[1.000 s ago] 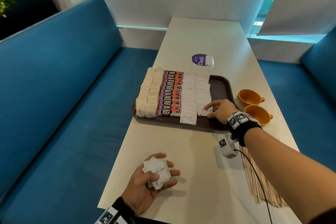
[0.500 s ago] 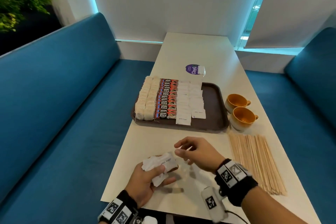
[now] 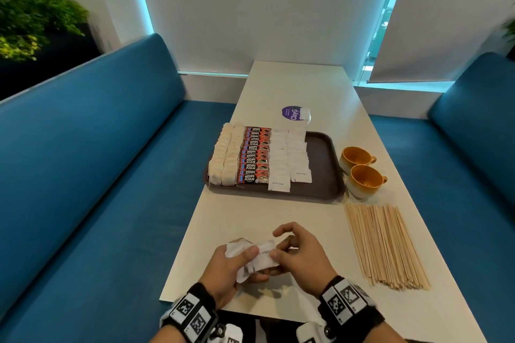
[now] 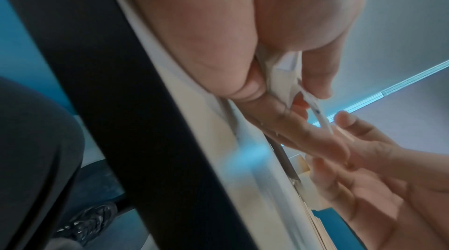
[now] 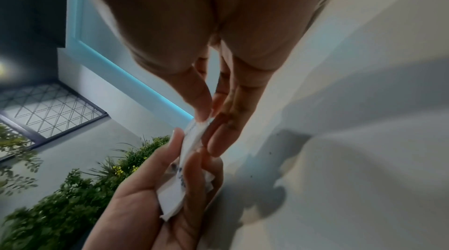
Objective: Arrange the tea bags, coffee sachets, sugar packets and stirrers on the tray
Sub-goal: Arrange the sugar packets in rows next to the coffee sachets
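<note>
Left hand point(image 3: 231, 267) grips a bunch of sugar packets point(image 3: 252, 257) over the table edge, near side of the tray point(image 3: 323, 164); right hand point(image 3: 298, 253) pinches the top packet; stirrers point(image 3: 384, 245) lie beside

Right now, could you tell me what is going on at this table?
A person is filling a brown tray with drink supplies. The left hand holds a small bunch of white sugar packets, and the right hand pinches the top packet to draw it off. On the tray lie rows of tea bags, Kopi Juan coffee sachets and sugar packets. The wooden stirrers lie on the table beside two yellow cups.
</note>
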The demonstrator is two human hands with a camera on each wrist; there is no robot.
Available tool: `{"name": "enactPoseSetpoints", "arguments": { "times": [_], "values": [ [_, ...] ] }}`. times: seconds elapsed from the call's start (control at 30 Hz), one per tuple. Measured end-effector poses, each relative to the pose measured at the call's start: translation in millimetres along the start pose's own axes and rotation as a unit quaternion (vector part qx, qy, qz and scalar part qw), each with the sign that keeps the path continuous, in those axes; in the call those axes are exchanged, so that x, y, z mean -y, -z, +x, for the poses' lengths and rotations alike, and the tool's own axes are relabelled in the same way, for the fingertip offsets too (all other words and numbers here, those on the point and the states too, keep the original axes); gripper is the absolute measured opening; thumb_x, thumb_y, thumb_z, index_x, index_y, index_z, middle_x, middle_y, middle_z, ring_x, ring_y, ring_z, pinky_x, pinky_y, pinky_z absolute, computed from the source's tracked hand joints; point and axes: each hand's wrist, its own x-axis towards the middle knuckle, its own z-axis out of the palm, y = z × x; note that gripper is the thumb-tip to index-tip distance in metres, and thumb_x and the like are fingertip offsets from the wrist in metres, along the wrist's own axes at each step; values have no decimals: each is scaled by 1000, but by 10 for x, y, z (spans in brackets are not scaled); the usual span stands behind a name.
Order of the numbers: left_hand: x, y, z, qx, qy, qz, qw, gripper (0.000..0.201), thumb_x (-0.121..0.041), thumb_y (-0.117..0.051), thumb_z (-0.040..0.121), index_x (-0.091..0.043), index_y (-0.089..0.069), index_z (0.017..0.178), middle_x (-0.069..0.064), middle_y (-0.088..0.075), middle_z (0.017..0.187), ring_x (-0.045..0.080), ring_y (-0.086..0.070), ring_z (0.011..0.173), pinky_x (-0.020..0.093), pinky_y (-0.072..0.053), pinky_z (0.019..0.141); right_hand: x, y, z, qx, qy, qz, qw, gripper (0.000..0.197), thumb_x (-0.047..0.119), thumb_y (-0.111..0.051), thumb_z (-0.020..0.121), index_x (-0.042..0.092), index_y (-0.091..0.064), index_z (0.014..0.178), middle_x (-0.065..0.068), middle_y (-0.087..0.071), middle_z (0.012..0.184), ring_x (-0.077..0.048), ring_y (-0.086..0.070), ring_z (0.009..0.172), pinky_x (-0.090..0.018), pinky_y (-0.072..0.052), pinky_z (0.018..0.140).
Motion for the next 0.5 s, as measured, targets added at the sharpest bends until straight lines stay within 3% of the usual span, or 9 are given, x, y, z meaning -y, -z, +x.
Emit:
{"name": "enactPoseSetpoints", "arguments": {
  "times": [0.07, 0.17, 0.37, 0.43, 0.5],
  "values": [
    [0, -4, -3, 2, 2, 11, 1000, 24, -10, -72, 89, 9, -62, 99, 30, -67, 97, 46, -69, 89, 43, -64, 63, -6, 2, -35, 11, 28, -7, 1000, 27, -12, -68, 85, 10, -63, 100, -15, -59, 90, -32, -66, 66, -42, -62, 62],
    [3, 8, 1, 7, -1, 9, 1000, 22, -10, -68, 93, 9, -61, 101, 31, -67, 98, 48, -68, 88, 42, -64, 63, -10, 20, -73, 53, 47, -31, 997, 28, -13, -72, 80, 13, -74, 91, -6, -71, 97, -25, -68, 70, -40, -62, 68],
    [24, 48, 34, -2, -4, -16, 1000, 28, -16, -63, 100, 10, -59, 109, 39, -65, 103, 43, -64, 78, 40, -61, 58, -37, 46, -36, 34, 47, -78, 995, 43, -10, -79, 77, 20, -80, 107, 2, -71, 105, -16, -63, 74, -29, -59, 70],
    [35, 54, 31, -11, -8, -17, 1000, 30, -11, -71, 93, 10, -60, 111, 36, -66, 100, 42, -65, 79, 41, -63, 61, -34, 61, -33, 23, 41, -74, 996, 46, -11, -80, 75, 21, -79, 109, 1, -73, 103, -16, -64, 74, -32, -61, 73],
    [44, 57, 23, -11, -18, -19, 1000, 47, -7, -86, 77, 12, -59, 111, 32, -64, 91, 39, -64, 75, 41, -61, 62, -25, 78, -39, 23, 30, -48, 998, 48, -13, -79, 74, 20, -79, 109, -1, -75, 100, -18, -67, 71, -39, -62, 78]
  ]
}}
